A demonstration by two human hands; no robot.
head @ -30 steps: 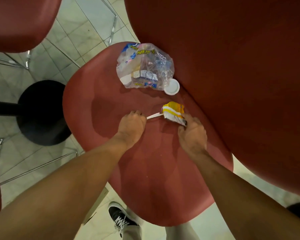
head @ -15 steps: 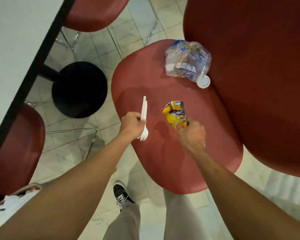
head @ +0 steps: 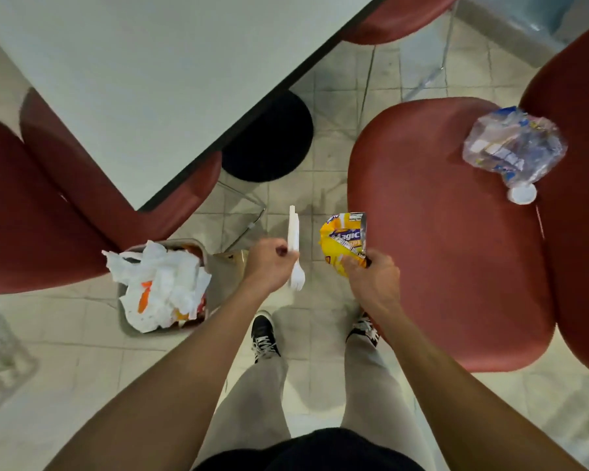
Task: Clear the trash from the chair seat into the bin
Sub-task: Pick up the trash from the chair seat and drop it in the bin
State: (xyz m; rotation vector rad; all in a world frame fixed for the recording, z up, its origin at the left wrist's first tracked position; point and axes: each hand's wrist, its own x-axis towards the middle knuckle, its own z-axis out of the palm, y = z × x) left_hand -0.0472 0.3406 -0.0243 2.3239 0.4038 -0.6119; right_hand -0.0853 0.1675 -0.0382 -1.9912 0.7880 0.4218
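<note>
My left hand (head: 269,265) grips a white plastic fork (head: 295,248) over the floor, just right of the bin (head: 215,266). My right hand (head: 371,277) holds a crumpled yellow snack wrapper (head: 342,239) at the left edge of the red chair seat (head: 439,249). A crushed clear plastic bottle (head: 514,147) with its white cap (head: 522,193) lies at the far right of the seat, against the backrest. The grey bin stands on the floor to my left, heaped with white paper and other trash (head: 160,287).
A white table (head: 150,79) with a black round base (head: 269,137) stands ahead. Another red chair (head: 48,198) is at the left, beside the bin. My feet (head: 264,338) stand on the tiled floor between bin and chair.
Both hands lifted the fork and the wrapper off the seat and carried them left, off the seat's edge. The view swung left and back, bringing the bin into sight.
</note>
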